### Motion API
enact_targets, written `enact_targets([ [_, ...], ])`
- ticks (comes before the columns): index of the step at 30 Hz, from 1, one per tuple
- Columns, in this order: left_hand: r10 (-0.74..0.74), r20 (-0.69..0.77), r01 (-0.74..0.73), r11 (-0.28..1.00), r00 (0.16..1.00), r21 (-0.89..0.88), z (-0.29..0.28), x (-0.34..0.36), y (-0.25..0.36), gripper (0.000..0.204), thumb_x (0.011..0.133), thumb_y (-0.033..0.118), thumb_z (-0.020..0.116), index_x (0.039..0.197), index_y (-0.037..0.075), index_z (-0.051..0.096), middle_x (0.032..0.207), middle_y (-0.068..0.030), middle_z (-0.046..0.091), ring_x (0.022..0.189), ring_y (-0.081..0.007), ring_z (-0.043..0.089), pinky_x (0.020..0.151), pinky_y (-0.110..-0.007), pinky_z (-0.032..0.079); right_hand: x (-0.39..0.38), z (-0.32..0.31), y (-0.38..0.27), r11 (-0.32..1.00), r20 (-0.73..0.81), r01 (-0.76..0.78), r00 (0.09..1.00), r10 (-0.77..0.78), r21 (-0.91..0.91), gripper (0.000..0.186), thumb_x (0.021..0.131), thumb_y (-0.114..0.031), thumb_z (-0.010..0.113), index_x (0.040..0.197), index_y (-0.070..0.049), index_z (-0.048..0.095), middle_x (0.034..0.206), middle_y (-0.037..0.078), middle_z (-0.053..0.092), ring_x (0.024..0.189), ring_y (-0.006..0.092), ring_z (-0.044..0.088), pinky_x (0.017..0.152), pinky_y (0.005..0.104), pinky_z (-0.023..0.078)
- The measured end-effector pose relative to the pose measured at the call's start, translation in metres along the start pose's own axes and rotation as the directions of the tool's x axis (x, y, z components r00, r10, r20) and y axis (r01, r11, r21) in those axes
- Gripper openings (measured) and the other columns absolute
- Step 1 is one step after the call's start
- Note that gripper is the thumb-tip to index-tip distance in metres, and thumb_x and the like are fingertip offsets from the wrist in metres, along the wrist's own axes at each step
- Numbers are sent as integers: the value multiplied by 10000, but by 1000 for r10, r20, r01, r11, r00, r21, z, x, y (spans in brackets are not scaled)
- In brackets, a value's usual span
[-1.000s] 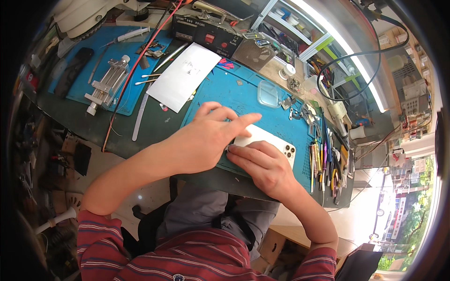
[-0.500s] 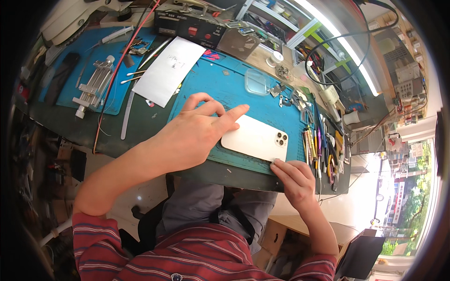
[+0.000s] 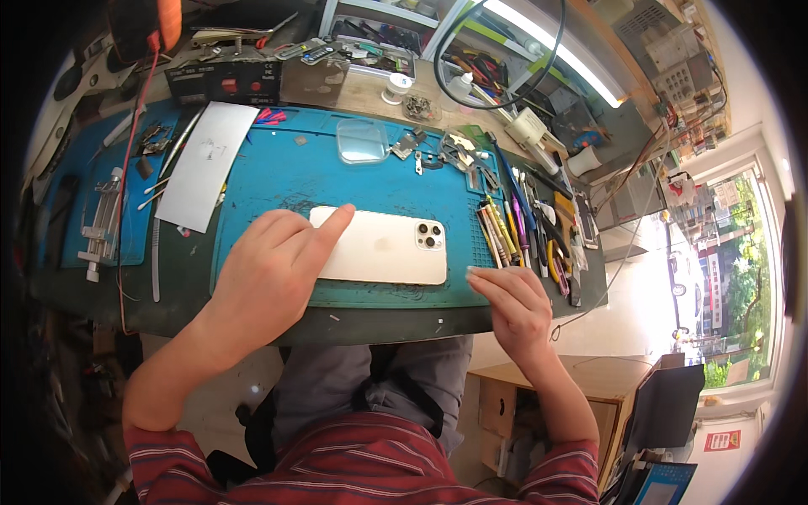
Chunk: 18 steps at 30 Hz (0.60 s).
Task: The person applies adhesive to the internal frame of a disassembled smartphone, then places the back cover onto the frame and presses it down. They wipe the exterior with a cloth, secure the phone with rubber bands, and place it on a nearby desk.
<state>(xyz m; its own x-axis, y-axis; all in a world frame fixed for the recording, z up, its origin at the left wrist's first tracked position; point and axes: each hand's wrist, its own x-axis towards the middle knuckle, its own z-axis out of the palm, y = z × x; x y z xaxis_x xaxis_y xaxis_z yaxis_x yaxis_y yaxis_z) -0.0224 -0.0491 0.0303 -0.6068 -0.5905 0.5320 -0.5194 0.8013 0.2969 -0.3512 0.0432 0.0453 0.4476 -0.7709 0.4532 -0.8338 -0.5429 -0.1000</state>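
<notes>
A pale gold smartphone lies camera side up on the blue work mat, its triple camera bump toward the right. My left hand grips the phone's left end; the index finger reaches over its back, and the thumb is hidden. Just right of the phone, over the mat's near right corner, my right hand is closed in a pinch. At its fingertips is a whitish spot too small to name. The phone's camera end is untouched by that hand.
Screwdrivers and tweezers crowd the mat's right side. Behind the phone are a clear plastic box and small metal parts. To the left lie a white paper sheet, cotton swabs and a metal clamp fixture.
The phone has turned to lie nearly level with the mat's front edge. My right hand has come off its lower right corner, while my left hand stays at the left end. The view has shifted.
</notes>
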Motion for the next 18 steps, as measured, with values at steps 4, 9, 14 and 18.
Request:
enact_targets([
  [4,30,-42,-29,999,999,43,6,2,1,552,796,-102,575,1345,-43,579,970,-113,709,893,-307,626,846,-411,500,29,22,-23,987,44,86,995,-93,139,459,718,24,629,1172,9,701,1160,92,699,971,264,651,852,359,541],
  [9,39,-64,-39,999,997,12,5,1,-1,579,766,-128,575,1339,-51,578,979,-121,717,874,-311,621,829,-413,503,4,17,7,998,-10,-58,998,58,-4,366,744,22,619,1095,10,722,1095,106,724,936,271,668,838,367,546],
  [14,46,-34,-45,999,998,16,4,2,-1,613,733,-156,558,1339,-64,569,1026,-131,731,892,-322,615,844,-427,505,6,19,-18,992,-47,-24,998,30,123,368,729,69,647,1086,17,723,1101,112,705,917,273,667,784,375,554],
  [18,63,-29,-62,998,998,29,5,1,-1,636,710,-163,548,1338,-72,563,1061,-131,736,915,-329,619,877,-433,506,15,23,-24,993,-4,-105,994,106,58,395,740,87,645,1128,35,698,1105,120,675,925,280,649,801,368,539],
])
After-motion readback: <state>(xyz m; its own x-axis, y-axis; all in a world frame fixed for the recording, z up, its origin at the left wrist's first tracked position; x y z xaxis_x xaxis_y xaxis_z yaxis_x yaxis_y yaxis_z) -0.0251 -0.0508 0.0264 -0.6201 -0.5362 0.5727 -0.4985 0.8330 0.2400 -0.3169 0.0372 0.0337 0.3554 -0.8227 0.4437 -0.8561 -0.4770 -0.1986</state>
